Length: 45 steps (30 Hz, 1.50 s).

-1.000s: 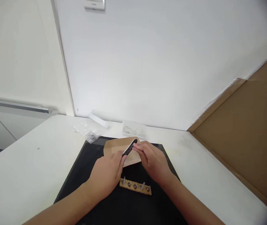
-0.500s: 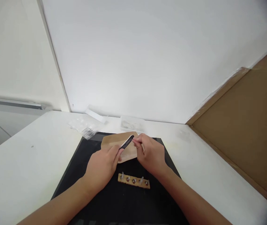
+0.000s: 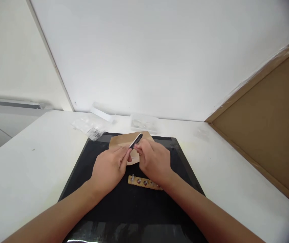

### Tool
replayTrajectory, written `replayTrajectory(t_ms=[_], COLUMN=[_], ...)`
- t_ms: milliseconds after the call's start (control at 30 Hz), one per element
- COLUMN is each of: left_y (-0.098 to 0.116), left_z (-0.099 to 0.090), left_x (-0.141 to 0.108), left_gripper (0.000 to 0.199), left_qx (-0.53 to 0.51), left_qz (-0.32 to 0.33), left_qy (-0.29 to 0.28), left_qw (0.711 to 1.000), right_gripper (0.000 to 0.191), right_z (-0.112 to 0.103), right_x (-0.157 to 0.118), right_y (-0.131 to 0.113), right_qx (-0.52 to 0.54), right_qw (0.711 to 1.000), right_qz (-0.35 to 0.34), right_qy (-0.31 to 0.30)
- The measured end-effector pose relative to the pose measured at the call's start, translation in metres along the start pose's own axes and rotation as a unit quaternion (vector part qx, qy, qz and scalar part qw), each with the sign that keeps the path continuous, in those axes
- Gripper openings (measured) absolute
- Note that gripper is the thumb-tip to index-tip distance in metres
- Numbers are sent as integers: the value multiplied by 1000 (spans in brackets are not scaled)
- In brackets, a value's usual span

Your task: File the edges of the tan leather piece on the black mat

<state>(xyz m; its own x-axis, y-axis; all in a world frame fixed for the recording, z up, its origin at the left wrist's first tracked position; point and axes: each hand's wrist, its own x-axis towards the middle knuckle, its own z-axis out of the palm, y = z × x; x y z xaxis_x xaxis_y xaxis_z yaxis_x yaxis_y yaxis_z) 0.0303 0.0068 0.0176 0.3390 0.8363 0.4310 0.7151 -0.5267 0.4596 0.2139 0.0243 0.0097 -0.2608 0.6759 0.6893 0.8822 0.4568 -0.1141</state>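
Observation:
A slim nail file (image 3: 136, 140), dark-faced with a white edge, slants up out of my left hand (image 3: 110, 165). Thumb and fingers of that hand pinch its lower end. My right hand (image 3: 154, 158) is closed, its fingertips pressed together right beside the file's dark face. Whatever they hold is too small or too covered to make out. Under the hands lies a brown paper sheet (image 3: 120, 139), partly covered. Nearer to me, a yellowish-brown strip (image 3: 141, 181) bears several small round holders, some with clear upright pieces; my right hand covers part of its right end.
A black mat (image 3: 134, 206) lies on the white table (image 3: 27, 175). Along the back are clear plastic bags (image 3: 90, 126), a long white box (image 3: 102, 114) and a transparent box (image 3: 144, 123). A brown board (image 3: 263, 125) stands along the right side; a white wall rises behind.
My right hand has moved left and down along the file, from near its tip toward its middle. It now covers part of the strip's right end. The whole view has shifted slightly.

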Motion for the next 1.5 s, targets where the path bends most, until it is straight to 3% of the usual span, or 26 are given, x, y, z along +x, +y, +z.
replayTrajectory(t_ms=[233, 367, 500, 633, 867, 1067, 1367, 1500], left_y=[2, 3, 2, 3, 0, 0, 1, 0], left_z=[-1, 0, 0, 0, 5, 5, 3, 4], left_x=[-1, -3, -3, -2, -4, -4, -4, -2], left_gripper=[35, 32, 27, 28, 27, 25, 34, 34], left_qx=[40, 64, 63, 49, 43, 21, 125, 140], left_qz=[13, 33, 46, 45, 34, 18, -9, 24], left_qy=[13, 42, 53, 67, 59, 27, -6, -7], left_qw=[999, 996, 996, 996, 997, 999, 992, 990], right_gripper=[29, 26, 28, 23, 18, 18, 16, 16], right_z=[-1, -3, -3, -5, -9, -13, -15, -13], right_x=[-1, -2, -2, 2, 0, 2, -1, -2], right_y=[-6, -10, -12, -6, 3, 4, 5, 7], right_qx=[11, 13, 21, 30, 122, 83, 82, 68], right_qw=[1000, 999, 999, 998, 989, 991, 989, 992], right_qz=[13, 35, 11, 33, 85, 98, 121, 109], right_qy=[-1, 30, 27, 44, 14, 26, 15, 20])
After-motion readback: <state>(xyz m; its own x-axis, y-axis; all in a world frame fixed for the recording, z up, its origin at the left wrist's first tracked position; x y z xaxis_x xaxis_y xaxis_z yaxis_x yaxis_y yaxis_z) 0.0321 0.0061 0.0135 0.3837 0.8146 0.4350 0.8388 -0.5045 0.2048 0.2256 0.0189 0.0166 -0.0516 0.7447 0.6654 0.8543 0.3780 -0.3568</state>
